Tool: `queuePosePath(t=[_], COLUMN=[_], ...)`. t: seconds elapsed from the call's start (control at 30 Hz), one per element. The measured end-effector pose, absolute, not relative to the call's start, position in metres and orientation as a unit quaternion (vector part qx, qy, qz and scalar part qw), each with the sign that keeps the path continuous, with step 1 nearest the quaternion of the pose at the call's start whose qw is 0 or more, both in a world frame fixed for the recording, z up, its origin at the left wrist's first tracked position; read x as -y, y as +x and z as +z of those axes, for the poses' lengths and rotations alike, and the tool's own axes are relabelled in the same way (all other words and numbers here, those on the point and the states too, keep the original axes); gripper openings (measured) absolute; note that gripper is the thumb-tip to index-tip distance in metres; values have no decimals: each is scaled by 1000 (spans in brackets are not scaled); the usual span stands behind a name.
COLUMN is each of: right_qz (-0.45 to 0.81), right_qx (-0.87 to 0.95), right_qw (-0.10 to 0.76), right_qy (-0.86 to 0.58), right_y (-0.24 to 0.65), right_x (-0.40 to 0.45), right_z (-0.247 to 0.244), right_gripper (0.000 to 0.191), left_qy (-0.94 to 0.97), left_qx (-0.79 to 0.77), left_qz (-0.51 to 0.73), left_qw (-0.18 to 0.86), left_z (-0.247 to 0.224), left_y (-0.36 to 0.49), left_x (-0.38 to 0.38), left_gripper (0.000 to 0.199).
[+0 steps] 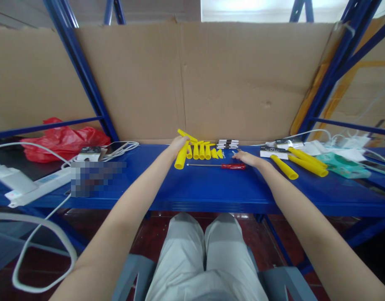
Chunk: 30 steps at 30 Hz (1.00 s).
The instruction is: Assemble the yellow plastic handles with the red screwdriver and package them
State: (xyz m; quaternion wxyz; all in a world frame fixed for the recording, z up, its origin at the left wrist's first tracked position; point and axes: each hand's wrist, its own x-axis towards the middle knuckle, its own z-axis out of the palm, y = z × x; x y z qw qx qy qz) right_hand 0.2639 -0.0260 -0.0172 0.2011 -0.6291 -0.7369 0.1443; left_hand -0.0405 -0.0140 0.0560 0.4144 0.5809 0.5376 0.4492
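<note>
My left hand [179, 143] is closed on a yellow tapered tube [181, 159] at the left end of a row on the blue shelf. Several more yellow tubes [201, 151] stand side by side to its right, with small flat yellow pieces [217, 154] after them. My right hand [246, 158] rests low over the shelf with its fingertips drawn together beside small metal bits; what is in them, if anything, is too small to name. A screwdriver [232, 166] with a red handle lies in front of the row, between my hands. Black-and-white packets [228, 144] are stacked just behind my right fingertips.
To the right lie loose yellow tubes [284, 168], a printed packet [274, 153] and a green translucent package [344, 166]. On the left are a red plastic bag [63, 140], white cables and a power strip [42, 188]. A cardboard wall [211, 83] closes the back between blue posts.
</note>
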Motion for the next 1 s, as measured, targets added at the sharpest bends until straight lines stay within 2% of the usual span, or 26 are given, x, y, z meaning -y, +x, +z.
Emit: queuePosePath(t=[0.27, 0.43, 0.6, 0.73, 1.0], right_qz=[127, 101, 88, 61, 113], right_qx=[733, 738, 722, 740, 815], right_qw=[240, 246, 265, 302, 201], right_qy=[-624, -620, -633, -597, -531], right_y=[268, 267, 260, 252, 232], right_x=[14, 17, 36, 55, 72], right_z=[-25, -25, -16, -4, 2], right_gripper=[35, 33, 35, 28, 28], left_qy=[555, 603, 627, 622, 616], left_qx=[-645, -681, -690, -692, -683], left_qz=[436, 363, 313, 318, 344], left_qw=[294, 205, 181, 183, 188], left_z=[31, 21, 21, 22, 19], left_y=[-92, -97, -86, -81, -81], left_x=[15, 13, 25, 32, 31], left_gripper=[30, 31, 37, 39, 41])
